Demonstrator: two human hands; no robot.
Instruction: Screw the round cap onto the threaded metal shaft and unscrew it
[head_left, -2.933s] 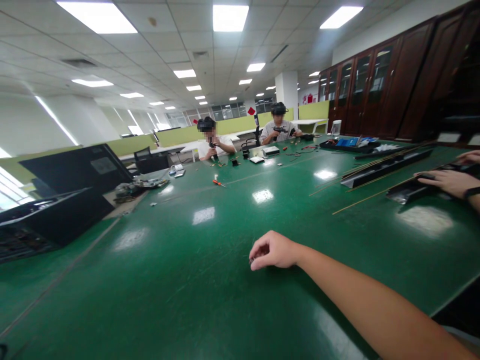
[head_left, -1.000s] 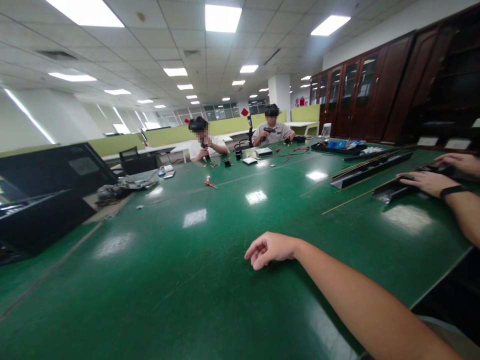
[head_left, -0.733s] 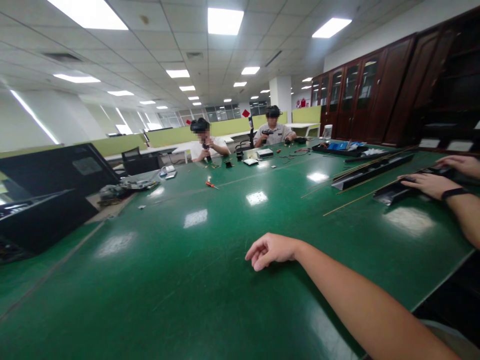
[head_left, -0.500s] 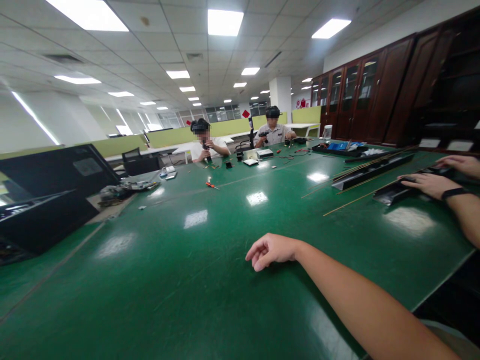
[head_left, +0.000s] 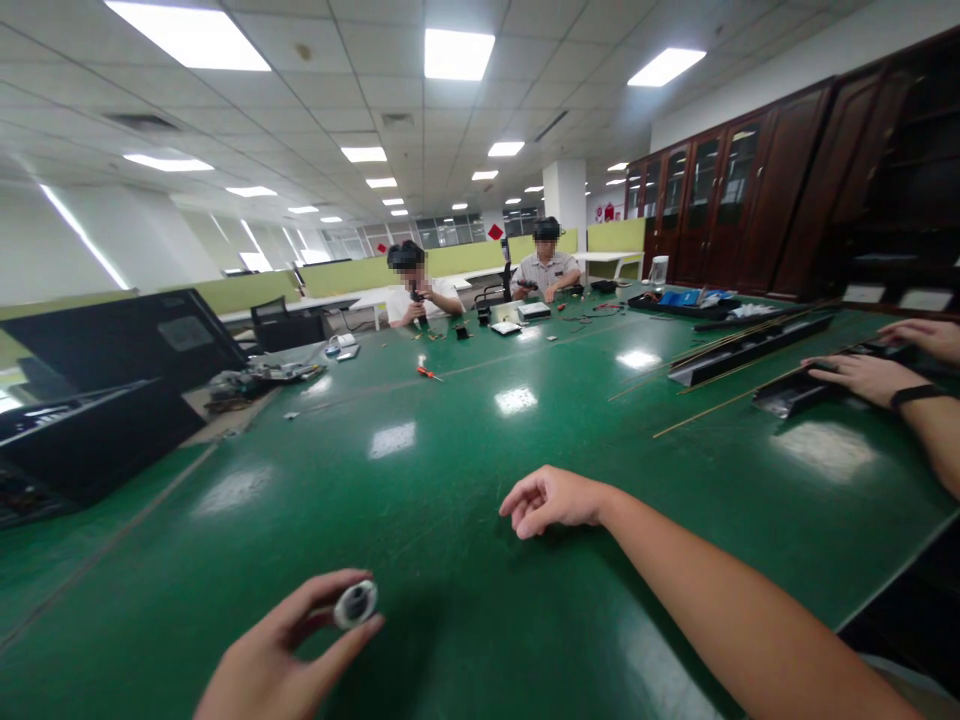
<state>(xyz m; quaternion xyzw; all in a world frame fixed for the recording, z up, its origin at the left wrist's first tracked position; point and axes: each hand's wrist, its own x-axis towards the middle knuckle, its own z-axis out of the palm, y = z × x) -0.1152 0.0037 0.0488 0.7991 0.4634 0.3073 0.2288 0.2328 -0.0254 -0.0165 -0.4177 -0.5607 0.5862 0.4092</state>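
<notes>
My left hand (head_left: 281,655) is raised at the bottom of the view, thumb and fingers pinched on a small white ring with a dark centre (head_left: 355,604). My right hand (head_left: 551,500) rests on the green table (head_left: 450,470) further out, arm stretched from the lower right, fingers loosely spread and curled with nothing in them.
A neighbour's two hands (head_left: 862,375) rest on a black tray at the right edge, beside long black rails (head_left: 750,345) and thin rods. A black open case (head_left: 97,400) sits at the left. Two people (head_left: 480,280) work at the far end; a small orange screwdriver (head_left: 427,372) lies mid-table.
My left hand has come up into view holding the small white ring. My right hand, closed 2.9 s ago, now lies loosely open in nearly the same spot.
</notes>
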